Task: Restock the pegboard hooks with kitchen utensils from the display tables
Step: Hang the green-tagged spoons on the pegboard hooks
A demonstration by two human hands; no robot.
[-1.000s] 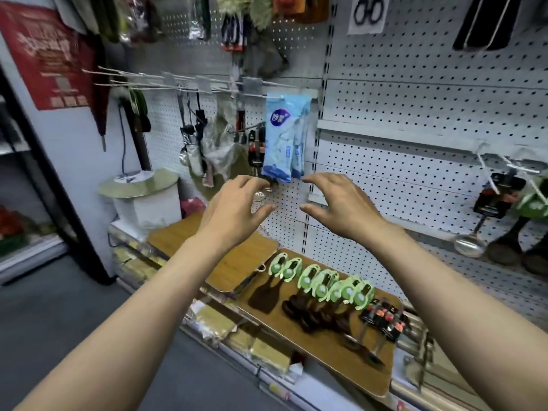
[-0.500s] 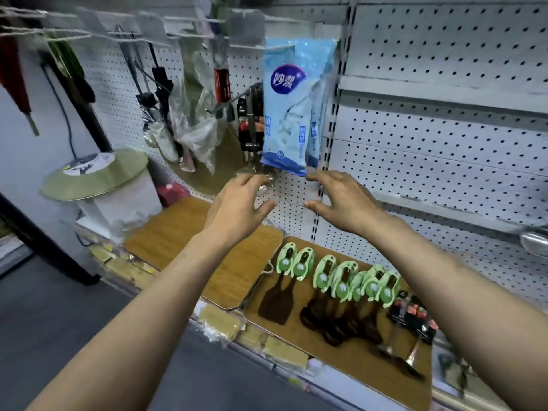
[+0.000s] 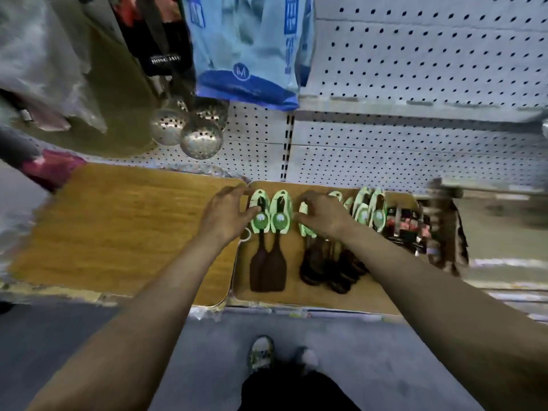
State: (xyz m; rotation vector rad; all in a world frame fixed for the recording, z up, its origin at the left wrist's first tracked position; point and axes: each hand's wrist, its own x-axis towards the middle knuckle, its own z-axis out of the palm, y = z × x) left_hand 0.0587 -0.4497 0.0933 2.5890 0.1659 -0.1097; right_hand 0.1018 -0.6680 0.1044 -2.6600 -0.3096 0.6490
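Down over the wooden tray (image 3: 296,295) now: left hand (image 3: 226,216), fingers spread, touching the leftmost dark flat spatula (image 3: 261,244) at its glossy green card. Right hand (image 3: 321,216) curled onto the next spatulas (image 3: 323,268); actual grip impossible to tell. White perforated pegboard (image 3: 415,69) behind.

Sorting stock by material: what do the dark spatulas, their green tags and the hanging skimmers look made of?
Spatulas: dark brown, matte, probably wood, though blur leaves plastic possible. Tags: light green printed card, flat and thin. Skimmers: shiny silver perforated bowls, likely stainless steel.
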